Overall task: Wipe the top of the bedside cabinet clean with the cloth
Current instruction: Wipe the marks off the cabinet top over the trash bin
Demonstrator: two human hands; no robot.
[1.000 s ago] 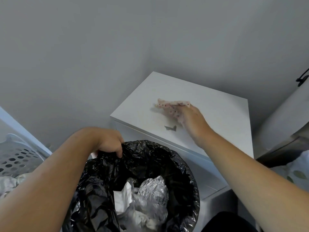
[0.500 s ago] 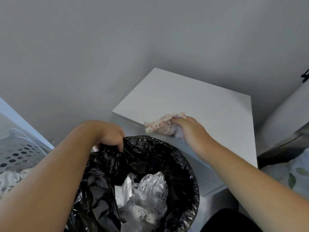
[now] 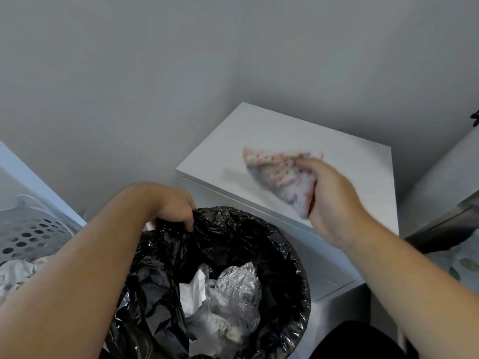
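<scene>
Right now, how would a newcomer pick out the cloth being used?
Find the white bedside cabinet in the corner. Above its top, the right hand grips the cloth: pale with pinkish dots, unlike the black bin liner nearby.

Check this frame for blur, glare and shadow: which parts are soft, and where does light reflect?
Head view: the cloth and the right hand are smeared by motion blur; the left hand on the black bin liner is sharp. Head view: the liner's crinkles catch small highlights. Head view: a faint soft shadow lies on the cabinet top left of the cloth; lighting is otherwise even.
</scene>
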